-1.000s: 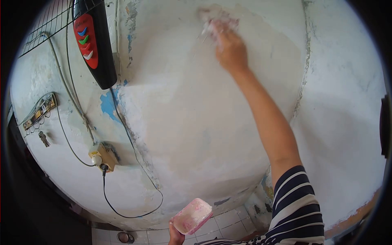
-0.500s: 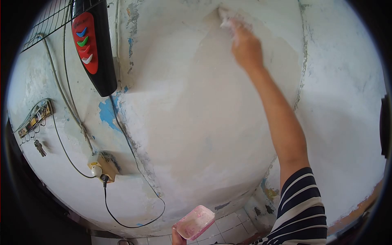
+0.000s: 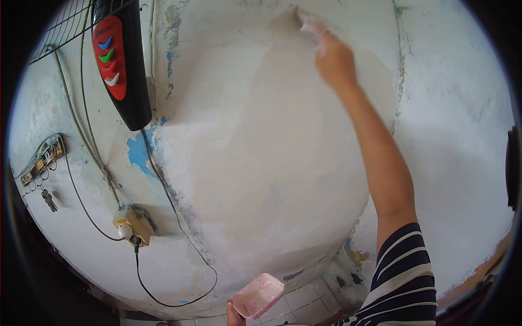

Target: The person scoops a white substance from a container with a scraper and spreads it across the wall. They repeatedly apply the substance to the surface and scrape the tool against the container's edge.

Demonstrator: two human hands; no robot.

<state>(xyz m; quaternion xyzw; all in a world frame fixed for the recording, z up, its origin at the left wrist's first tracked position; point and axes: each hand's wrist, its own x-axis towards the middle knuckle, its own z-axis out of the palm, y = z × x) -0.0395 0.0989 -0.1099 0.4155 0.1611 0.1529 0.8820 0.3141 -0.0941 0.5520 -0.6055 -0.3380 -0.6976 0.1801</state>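
At the upper middle of the head view, my right hand (image 3: pixel 335 61) is closed around a putty knife (image 3: pixel 298 17). The knife's thin dark blade meets the wall (image 3: pixel 304 146), and its whitish handle is smeared by motion. Darker, damp-looking filler spreads over the wall below and around the blade. Low in the view, my left hand (image 3: pixel 235 315) grips the edge of a pink plastic tub (image 3: pixel 260 298), tilted so its inside shows, with pale paste coating it. Most of my left hand is out of view or behind the tub.
To the left hangs a black fan body with a red button panel (image 3: pixel 111 57), its cord running to a wall socket (image 3: pixel 130 225). Keys (image 3: pixel 49 200) dangle from a hook rack (image 3: pixel 43 160). Cracked seams edge the wall panel. White floor tiles (image 3: pixel 299 299) lie below.
My right hand and the putty knife have shifted slightly right and down along the wall. My left hand still holds the tub in nearly the same place. The view has moved a little.
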